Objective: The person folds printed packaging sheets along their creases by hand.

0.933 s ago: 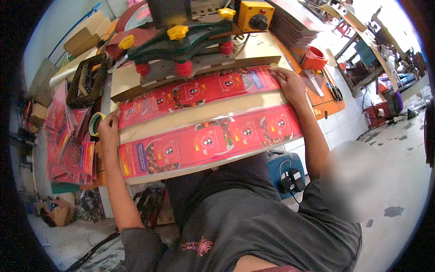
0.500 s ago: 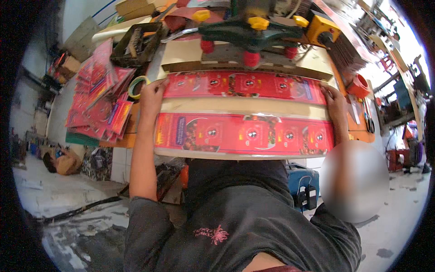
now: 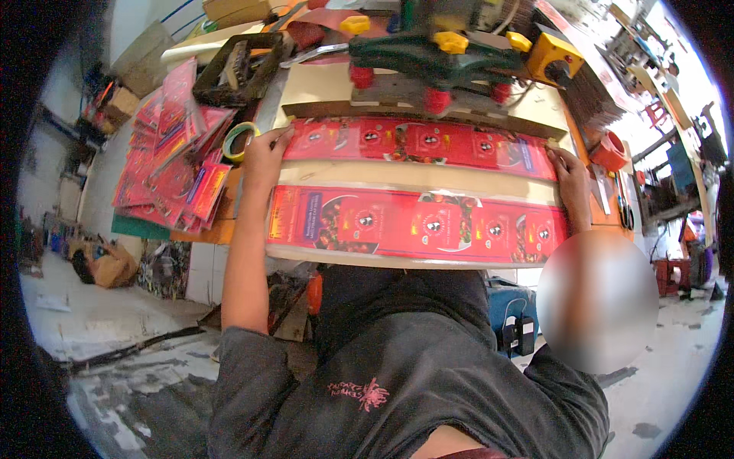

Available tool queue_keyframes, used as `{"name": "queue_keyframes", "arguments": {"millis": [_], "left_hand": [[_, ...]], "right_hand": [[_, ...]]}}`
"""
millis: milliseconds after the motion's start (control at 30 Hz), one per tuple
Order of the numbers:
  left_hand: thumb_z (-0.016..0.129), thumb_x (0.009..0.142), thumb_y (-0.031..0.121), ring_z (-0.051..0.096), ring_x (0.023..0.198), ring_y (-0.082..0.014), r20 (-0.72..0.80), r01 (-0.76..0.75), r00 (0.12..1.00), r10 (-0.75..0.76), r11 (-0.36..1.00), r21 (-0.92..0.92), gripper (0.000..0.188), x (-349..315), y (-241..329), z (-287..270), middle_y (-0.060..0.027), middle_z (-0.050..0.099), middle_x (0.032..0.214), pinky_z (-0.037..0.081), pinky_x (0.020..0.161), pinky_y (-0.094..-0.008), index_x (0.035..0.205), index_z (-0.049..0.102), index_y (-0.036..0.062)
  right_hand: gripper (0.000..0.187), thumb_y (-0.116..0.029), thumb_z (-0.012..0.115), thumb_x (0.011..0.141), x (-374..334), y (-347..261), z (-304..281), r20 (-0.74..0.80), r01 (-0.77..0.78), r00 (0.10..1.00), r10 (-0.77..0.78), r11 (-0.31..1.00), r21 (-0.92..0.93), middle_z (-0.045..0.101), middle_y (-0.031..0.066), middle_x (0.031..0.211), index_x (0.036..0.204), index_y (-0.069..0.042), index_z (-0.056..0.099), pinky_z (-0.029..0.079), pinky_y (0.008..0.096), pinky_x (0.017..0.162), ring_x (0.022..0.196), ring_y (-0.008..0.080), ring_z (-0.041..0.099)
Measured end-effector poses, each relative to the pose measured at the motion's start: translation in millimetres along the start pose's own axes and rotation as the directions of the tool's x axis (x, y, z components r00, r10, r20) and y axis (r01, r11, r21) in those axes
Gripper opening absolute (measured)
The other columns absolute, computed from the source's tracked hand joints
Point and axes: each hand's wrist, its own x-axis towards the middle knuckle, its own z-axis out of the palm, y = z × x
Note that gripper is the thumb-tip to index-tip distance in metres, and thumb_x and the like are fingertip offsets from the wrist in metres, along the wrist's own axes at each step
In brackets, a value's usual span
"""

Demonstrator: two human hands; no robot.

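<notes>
A long red printed strip point(image 3: 459, 144), glossy like plastic film, lies crosswise at the edge of a dark pressing bar. My left hand point(image 3: 267, 151) pinches its left end, and my right hand point(image 3: 569, 177) has its fingers closed at the right end. Nearer to me, a second red printed strip point(image 3: 413, 222) rests flat on a cream board point(image 3: 359, 173), with neither hand's fingers on it. Beyond the far strip stands a green press point(image 3: 428, 57) with yellow knobs and red cylinders. A blurred patch covers part of my right forearm.
Left of the board lie a heap of red printed packets point(image 3: 172, 153), a tape roll point(image 3: 240, 141) and a dark tray point(image 3: 243, 69). On the right are a yellow control box point(image 3: 555, 60), a red roll point(image 3: 608, 151) and scissors point(image 3: 625, 200). Someone sits on the floor at far left.
The whole view has shifted and tilted slightly. Both hands stay at the ends of the far strip, which keeps nearly the same place on the board.
</notes>
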Motion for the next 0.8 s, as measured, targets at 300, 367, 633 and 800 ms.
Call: {"name": "queue_keyframes", "arguments": {"millis": [300, 367, 633, 800], "left_hand": [[0.06, 0.098, 0.023, 0.069, 0.102, -0.0259, 0.092, -0.015, 0.996, 0.013, 1.0, 0.017, 0.035, -3.0, 13.8, -12.7, -0.0209, 0.072, 0.11, 0.049, 0.092, -0.0344, 0.12, 0.068, -0.0037], [0.06, 0.099, 0.026, 0.069, 0.101, -0.0259, 0.08, -0.058, 0.995, 0.059, 0.998, -0.016, 0.036, 0.5, 4.3, -8.7, -0.0208, 0.072, 0.11, 0.049, 0.092, -0.0346, 0.12, 0.068, -0.0032], [0.062, 0.099, 0.033, 0.069, 0.098, -0.0253, 0.093, -0.034, 0.995, 0.043, 0.995, -0.095, 0.042, 0.7, 4.5, -4.9, -0.0208, 0.073, 0.108, 0.049, 0.09, -0.0345, 0.12, 0.068, -0.0028], [0.061, 0.099, 0.035, 0.069, 0.099, -0.0256, 0.08, 0.003, 0.997, 0.0, 0.999, -0.041, 0.043, -0.6, 2.9, -4.2, -0.0209, 0.073, 0.108, 0.049, 0.091, -0.0346, 0.119, 0.068, -0.0026]], "right_hand": [[0.029, -0.042, 0.064, 0.092, 2.8, 9.7, 8.7, -0.066, -0.02, 0.998, 0.013, 0.994, -0.109, 0.073, 0.0123, 0.105, 0.113, -0.024, 0.075, 0.054, 0.0426, 0.084, 0.098, 0.0314, 0.07], [0.03, -0.044, 0.064, 0.092, 3.1, 11.2, 6.5, -0.072, -0.019, 0.997, 0.012, 0.995, -0.1, 0.073, 0.0119, 0.105, 0.113, -0.026, 0.075, 0.053, 0.0435, 0.083, 0.097, 0.0319, 0.07], [0.031, -0.045, 0.063, 0.093, 2.0, 10.7, 4.6, -0.08, -0.008, 0.997, -0.001, 0.994, -0.109, 0.074, 0.009, 0.105, 0.114, -0.024, 0.074, 0.052, 0.0428, 0.084, 0.102, 0.0297, 0.068], [0.029, -0.043, 0.063, 0.093, 2.7, 10.2, 4.5, -0.064, -0.026, 0.998, 0.02, 0.996, -0.084, 0.074, 0.0072, 0.106, 0.114, -0.025, 0.074, 0.052, 0.0431, 0.084, 0.102, 0.0289, 0.069]]}}
